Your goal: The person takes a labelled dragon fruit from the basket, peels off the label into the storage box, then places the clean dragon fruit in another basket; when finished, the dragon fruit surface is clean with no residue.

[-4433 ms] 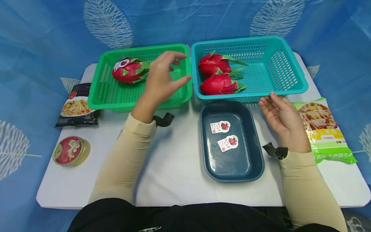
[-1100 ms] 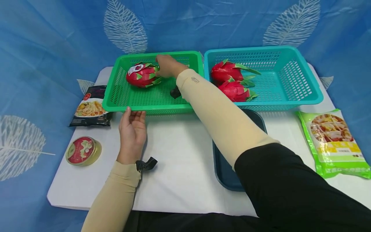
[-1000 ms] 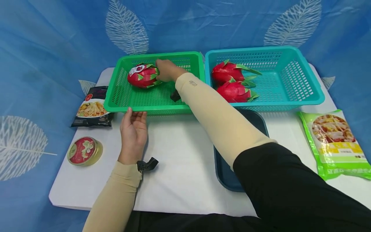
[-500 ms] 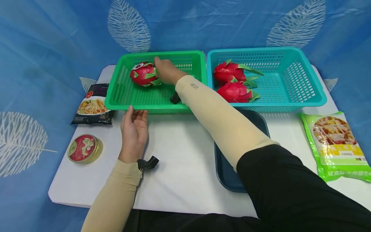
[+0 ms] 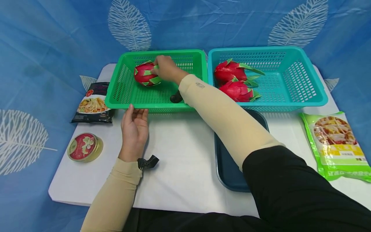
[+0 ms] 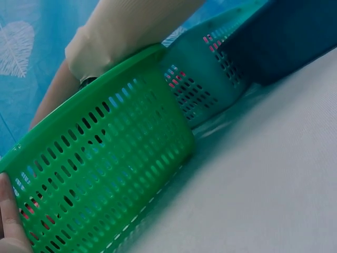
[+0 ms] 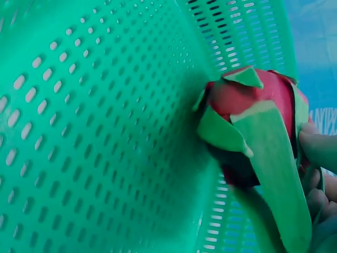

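In the green basket (image 5: pixel 162 105) lies a dragon fruit (image 5: pixel 142 74), a red fruit with green scales. My right hand (image 5: pixel 167 70) pinches it at its leafy end; the right wrist view shows the thumb and fingers on the leaves of the dragon fruit (image 7: pixel 258 89). My left hand (image 5: pixel 134 130), palm up, holds the basket's front rim, thumb tip on the rim and fingers under it. In the left wrist view its fingers (image 6: pixel 9 213) lie against the wall of the green basket (image 6: pixel 105 153). The fruit's far side is hidden.
A turquoise basket (image 5: pixel 290 103) with two dragon fruits (image 5: pixel 236 91) stands at the right. My right arm partly covers a dark blue tub (image 5: pixel 230 174). A black noodle packet (image 5: pixel 92 103) and a round tin (image 5: pixel 84 147) lie left, a green food bag (image 5: pixel 337 145) right.
My right hand crossed over to the green basket, and my left moved to its front rim. The dragon fruit has turned and shifted slightly right; its white sticker has rolled out of sight.
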`<action>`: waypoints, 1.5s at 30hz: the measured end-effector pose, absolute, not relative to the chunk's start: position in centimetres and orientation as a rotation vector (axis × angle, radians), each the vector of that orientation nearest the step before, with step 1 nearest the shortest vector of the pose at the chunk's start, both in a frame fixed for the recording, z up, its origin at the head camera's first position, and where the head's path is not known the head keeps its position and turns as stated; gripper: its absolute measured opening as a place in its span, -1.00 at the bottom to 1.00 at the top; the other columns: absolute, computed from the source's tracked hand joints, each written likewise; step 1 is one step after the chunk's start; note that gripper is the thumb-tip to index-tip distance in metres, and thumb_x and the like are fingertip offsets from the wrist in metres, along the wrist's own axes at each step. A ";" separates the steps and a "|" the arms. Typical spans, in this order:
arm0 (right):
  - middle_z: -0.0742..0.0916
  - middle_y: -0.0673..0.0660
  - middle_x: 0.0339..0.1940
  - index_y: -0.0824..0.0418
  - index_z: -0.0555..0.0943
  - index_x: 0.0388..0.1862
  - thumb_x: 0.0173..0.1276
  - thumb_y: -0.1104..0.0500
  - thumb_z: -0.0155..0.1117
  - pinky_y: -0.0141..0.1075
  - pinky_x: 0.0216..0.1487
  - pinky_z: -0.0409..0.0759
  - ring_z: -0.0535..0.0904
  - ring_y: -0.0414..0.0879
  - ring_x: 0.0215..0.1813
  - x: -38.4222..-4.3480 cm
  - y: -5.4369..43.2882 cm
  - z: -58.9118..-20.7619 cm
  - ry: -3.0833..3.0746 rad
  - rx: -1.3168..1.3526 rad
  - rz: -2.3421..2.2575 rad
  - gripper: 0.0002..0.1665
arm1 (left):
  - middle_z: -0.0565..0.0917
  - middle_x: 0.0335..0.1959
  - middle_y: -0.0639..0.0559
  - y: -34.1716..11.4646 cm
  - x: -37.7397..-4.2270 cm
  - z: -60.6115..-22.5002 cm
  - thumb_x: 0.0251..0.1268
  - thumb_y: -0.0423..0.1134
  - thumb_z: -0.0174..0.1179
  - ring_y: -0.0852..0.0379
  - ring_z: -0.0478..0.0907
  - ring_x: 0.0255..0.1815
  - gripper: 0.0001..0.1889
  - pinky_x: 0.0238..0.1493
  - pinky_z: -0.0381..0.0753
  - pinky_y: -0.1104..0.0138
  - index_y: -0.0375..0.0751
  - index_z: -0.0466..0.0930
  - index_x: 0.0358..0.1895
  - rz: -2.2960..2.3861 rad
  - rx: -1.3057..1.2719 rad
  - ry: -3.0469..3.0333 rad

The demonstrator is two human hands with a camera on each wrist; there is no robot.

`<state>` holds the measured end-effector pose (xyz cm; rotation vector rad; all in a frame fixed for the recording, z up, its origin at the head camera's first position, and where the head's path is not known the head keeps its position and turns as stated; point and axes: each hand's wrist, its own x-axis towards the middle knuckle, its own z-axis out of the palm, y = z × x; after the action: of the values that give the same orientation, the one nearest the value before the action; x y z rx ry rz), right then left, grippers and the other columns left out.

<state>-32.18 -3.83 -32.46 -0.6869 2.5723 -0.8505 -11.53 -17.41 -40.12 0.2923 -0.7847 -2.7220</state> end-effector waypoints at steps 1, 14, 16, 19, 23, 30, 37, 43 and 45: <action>0.50 0.13 0.50 0.27 0.41 0.53 0.68 -0.03 0.16 -0.32 0.34 0.45 0.36 -0.04 0.50 -32.1 -3.7 -32.3 2.575 -0.667 -0.860 -0.39 | 0.48 0.01 -0.19 -17.4 -11.5 -40.1 0.69 -0.24 0.10 -0.01 0.57 -0.03 -0.50 0.12 0.65 0.29 -0.51 0.19 0.42 -2.722 0.291 -0.790; 0.50 0.03 0.47 0.16 0.43 0.50 0.64 -0.08 0.21 -0.38 0.29 0.44 0.40 -0.17 0.43 -30.6 -1.6 -28.8 2.546 -0.627 -1.090 -0.39 | 0.48 -0.02 -0.19 -17.8 -11.0 -40.3 0.67 -0.27 0.13 -0.02 0.57 -0.05 -0.67 0.10 0.66 0.28 -0.47 0.36 0.21 -2.706 0.298 -0.773; 0.51 0.01 0.47 0.14 0.44 0.49 0.62 -0.10 0.23 -0.38 0.33 0.41 0.36 -0.20 0.46 -29.6 -0.7 -28.0 2.535 -0.667 -1.126 -0.38 | 0.49 -0.03 -0.20 -17.7 -11.1 -40.4 0.67 -0.27 0.14 -0.02 0.57 -0.05 -0.66 0.09 0.66 0.28 -0.48 0.35 0.22 -2.709 0.293 -0.772; 0.55 0.00 0.38 0.15 0.47 0.46 0.60 -0.10 0.25 -0.36 0.24 0.44 0.45 -0.18 0.32 -27.6 1.0 -27.1 2.505 -0.766 -1.184 -0.40 | 0.48 -0.04 -0.20 -17.6 -11.3 -40.4 0.68 -0.27 0.12 -0.01 0.56 -0.06 -0.66 0.08 0.66 0.27 -0.49 0.33 0.21 -2.718 0.287 -0.762; 0.64 0.01 0.17 0.22 0.53 0.37 0.59 0.00 0.30 -0.30 0.03 0.50 0.53 -0.12 0.04 -24.0 3.4 -26.6 2.433 -0.917 -1.321 -0.49 | 0.48 -0.02 -0.19 -17.6 -11.4 -40.3 0.68 -0.27 0.11 -0.01 0.56 -0.04 -0.69 0.15 0.64 0.26 -0.45 0.34 0.19 -2.724 0.290 -0.757; 0.69 0.07 -0.11 0.30 0.61 0.20 0.52 0.19 0.41 -0.23 -0.15 0.55 0.57 -0.05 -0.18 -18.2 6.8 -27.8 2.285 -1.068 -1.508 -0.63 | 0.51 0.06 -0.18 -18.1 -11.6 -40.6 0.67 -0.24 0.16 0.05 0.59 0.02 -0.65 0.20 0.62 0.30 -0.42 0.39 0.26 -2.698 0.299 -0.817; 0.73 0.04 -0.01 0.25 0.62 0.18 0.49 0.18 0.45 -0.21 -0.06 0.67 0.61 -0.08 0.03 -14.5 9.1 -30.5 2.223 -1.019 -1.403 -0.63 | 0.52 -0.02 -0.16 -18.1 -11.8 -40.6 0.69 -0.22 0.12 0.04 0.59 -0.01 -0.74 0.14 0.64 0.28 -0.38 0.40 0.13 -2.724 0.340 -0.861; 0.74 0.04 0.00 0.27 0.61 0.20 0.47 0.21 0.47 -0.19 -0.04 0.67 0.61 -0.07 0.05 -13.6 10.0 -32.5 2.256 -1.015 -1.242 -0.61 | 0.53 -0.07 -0.24 -18.0 -11.9 -40.6 0.66 -0.33 0.12 -0.06 0.63 -0.08 -0.76 0.12 0.69 0.21 -0.46 0.41 0.14 -2.742 0.268 -0.716; 0.74 0.03 -0.01 0.27 0.61 0.19 0.47 0.21 0.47 -0.19 -0.05 0.65 0.60 -0.08 0.02 -13.5 10.0 -33.0 2.268 -1.031 -1.199 -0.61 | 0.52 -0.08 -0.25 -17.9 -11.9 -40.6 0.67 -0.34 0.11 -0.07 0.62 -0.09 -0.76 0.08 0.70 0.21 -0.48 0.40 0.13 -2.749 0.245 -0.697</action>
<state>-13.48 10.01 -33.05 -1.0311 2.2677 -1.1994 -11.95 -17.95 -40.60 0.2450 -0.6967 -2.7489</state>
